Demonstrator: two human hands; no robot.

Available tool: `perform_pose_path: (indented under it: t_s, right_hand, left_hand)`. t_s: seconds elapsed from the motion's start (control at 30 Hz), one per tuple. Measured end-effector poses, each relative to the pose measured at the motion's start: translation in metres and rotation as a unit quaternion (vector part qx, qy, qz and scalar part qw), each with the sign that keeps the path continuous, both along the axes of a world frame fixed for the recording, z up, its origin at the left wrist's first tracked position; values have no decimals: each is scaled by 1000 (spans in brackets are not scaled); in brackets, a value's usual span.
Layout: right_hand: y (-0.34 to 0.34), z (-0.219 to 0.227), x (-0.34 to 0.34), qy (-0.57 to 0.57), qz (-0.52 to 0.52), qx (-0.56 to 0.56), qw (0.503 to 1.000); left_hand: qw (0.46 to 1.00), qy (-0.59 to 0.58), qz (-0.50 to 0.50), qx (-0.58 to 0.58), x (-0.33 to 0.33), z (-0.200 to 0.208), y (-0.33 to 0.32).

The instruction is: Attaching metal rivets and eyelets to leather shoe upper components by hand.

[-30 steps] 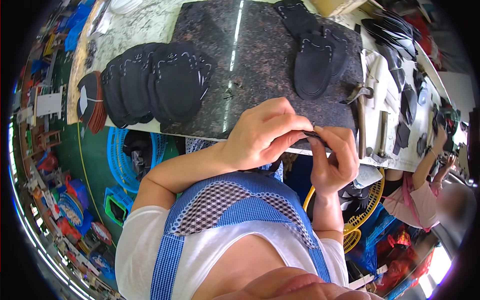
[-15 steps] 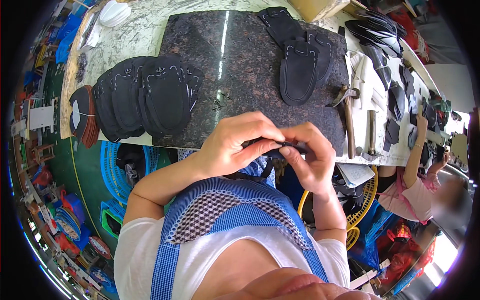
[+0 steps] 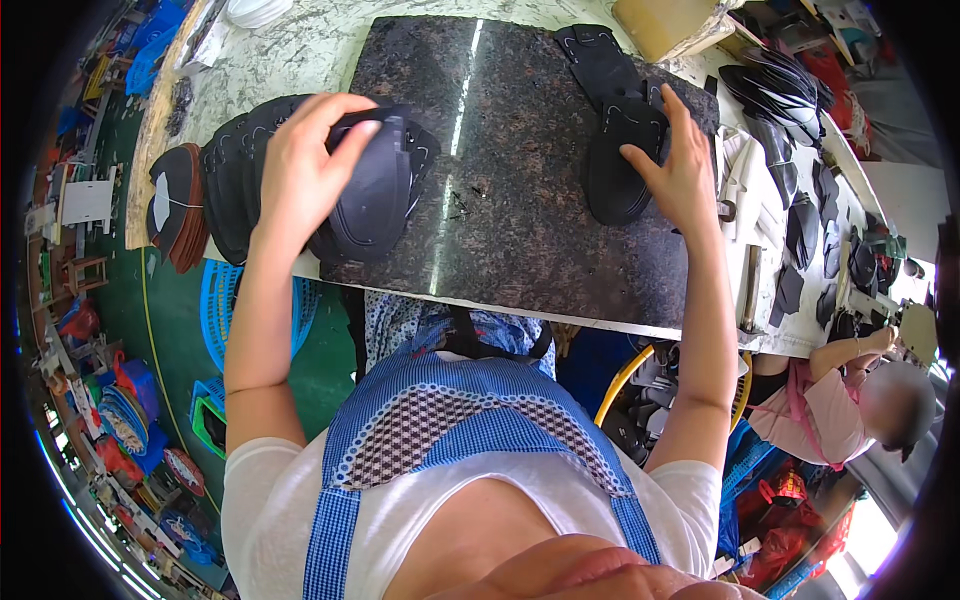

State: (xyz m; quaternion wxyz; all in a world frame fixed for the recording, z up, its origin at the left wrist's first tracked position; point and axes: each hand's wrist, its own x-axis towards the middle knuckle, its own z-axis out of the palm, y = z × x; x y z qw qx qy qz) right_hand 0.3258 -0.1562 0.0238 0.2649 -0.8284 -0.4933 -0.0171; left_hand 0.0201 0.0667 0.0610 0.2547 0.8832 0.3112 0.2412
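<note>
At the left of the dark stone slab (image 3: 510,200), my left hand (image 3: 303,165) pinches a black shoe upper piece (image 3: 378,185) by its top edge. That piece lies over a row of similar black uppers (image 3: 228,185) with white stitching, partly covered by the hand. On the slab's right side my right hand (image 3: 682,165) is over another black upper (image 3: 615,185), thumb and fingers spread apart. The thumb tip lies at the upper's surface; whether it presses on it I cannot tell. Behind it, a further upper (image 3: 598,62) points away from me.
A strapped bundle of brown pieces (image 3: 180,215) stands by the left table edge. Right of the slab are a hammer (image 3: 752,285), white cloth (image 3: 752,180) and black parts (image 3: 775,95). Blue (image 3: 215,315) and yellow (image 3: 605,395) baskets sit below. A co-worker (image 3: 815,410) is at the right.
My hands were together in front of me, working a small black piece. They have since parted: the left to the row of uppers, the right out to the uppers on the slab.
</note>
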Motion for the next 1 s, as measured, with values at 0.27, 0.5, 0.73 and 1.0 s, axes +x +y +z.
perform_pose_path:
  t_s: [0.27, 0.5, 0.73, 1.0]
  right_hand:
    - [-24, 7, -53, 55, 79, -71, 993]
    - [-1, 22, -61, 60, 98, -8, 993]
    - [58, -7, -102, 126, 282, -15, 951]
    - [52, 9, -121, 249, 280, 70, 924]
  left_hand:
    - [972, 30, 53, 228, -25, -31, 14]
    - [980, -41, -79, 178, -16, -10, -4]
    - [958, 41, -244, 142, -28, -41, -21]
    - [912, -115, -93, -382, -12, -30, -62]
